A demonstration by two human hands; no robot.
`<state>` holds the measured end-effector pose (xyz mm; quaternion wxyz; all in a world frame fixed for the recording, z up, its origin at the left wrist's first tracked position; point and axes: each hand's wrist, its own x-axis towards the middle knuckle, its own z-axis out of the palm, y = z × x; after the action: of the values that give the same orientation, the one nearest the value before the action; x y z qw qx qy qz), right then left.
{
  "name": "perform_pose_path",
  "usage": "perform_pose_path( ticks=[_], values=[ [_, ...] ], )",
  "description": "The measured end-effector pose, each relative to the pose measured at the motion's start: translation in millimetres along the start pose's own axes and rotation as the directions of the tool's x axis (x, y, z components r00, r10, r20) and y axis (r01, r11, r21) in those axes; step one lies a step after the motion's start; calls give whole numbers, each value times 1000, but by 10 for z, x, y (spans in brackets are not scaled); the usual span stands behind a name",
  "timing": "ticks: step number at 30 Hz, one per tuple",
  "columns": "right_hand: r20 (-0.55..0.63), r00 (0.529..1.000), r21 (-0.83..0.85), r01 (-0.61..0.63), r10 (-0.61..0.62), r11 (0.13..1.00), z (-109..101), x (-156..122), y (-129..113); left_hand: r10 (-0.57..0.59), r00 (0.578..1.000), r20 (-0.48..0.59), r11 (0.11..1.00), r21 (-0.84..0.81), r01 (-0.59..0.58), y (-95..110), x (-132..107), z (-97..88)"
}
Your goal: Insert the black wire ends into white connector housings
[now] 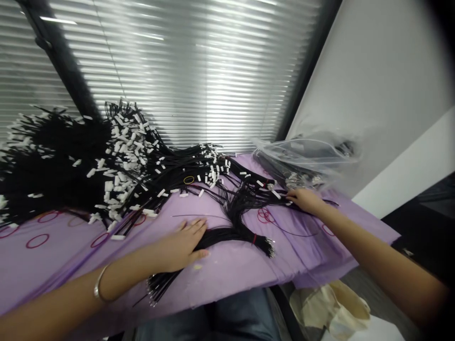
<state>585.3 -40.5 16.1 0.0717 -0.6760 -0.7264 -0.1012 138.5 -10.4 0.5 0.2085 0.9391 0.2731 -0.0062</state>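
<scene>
My left hand [186, 241] lies flat over a bundle of thin black cables [220, 234], fingers stretched out. The bundle's tips show below the palm, and a red rubber band [254, 239] rings its other end. My right hand [305, 201] reaches to the far right, fingers closed on black cables [277, 195] near a white connector [276, 194]; how many it holds is hidden. Between the hands, a loose fan of black cables [241, 201] spreads up from the bundle.
A large heap of black cables with white connectors [124, 156] fills the left and back of the purple-covered table [227, 267]. Red rubber bands [37, 240] lie about. Clear plastic bags [309, 154] with cables stand back right, by the wall. Blinds [199, 71] hang behind.
</scene>
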Motion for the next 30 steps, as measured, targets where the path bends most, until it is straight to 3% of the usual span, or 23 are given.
perform_pose_path(
  ticks=[4,8,10,13,16,18,20,25,30],
  values=[
    [49,999,33,16,-18,999,143,-131,170,-64,995,-78,995,78,70,99,11,-121],
    [-74,997,31,2,0,1000,-74,-36,31,-50,989,-142,985,159,72,138,217,-208],
    [-173,985,56,13,-3,998,-248,52,-259,-46,992,-122,979,193,69,188,339,-191],
    [-263,962,119,114,-80,986,-447,185,-912,-90,985,-148,959,253,126,362,444,-134],
    [-223,934,143,315,-280,938,-429,338,-1491,-95,985,-147,948,290,134,532,417,-96],
    [-151,916,160,393,-371,905,-289,452,-1644,-80,986,-147,950,288,120,546,362,-82],
    [-83,930,191,368,-359,910,-79,549,-1585,-42,988,-148,958,274,82,464,318,-63],
    [-3,987,298,157,-163,941,450,613,-1079,95,989,-116,977,203,-70,114,373,55],
    [18,994,347,94,-107,933,599,542,-755,132,985,-112,981,155,-114,17,472,98]
  ],
)
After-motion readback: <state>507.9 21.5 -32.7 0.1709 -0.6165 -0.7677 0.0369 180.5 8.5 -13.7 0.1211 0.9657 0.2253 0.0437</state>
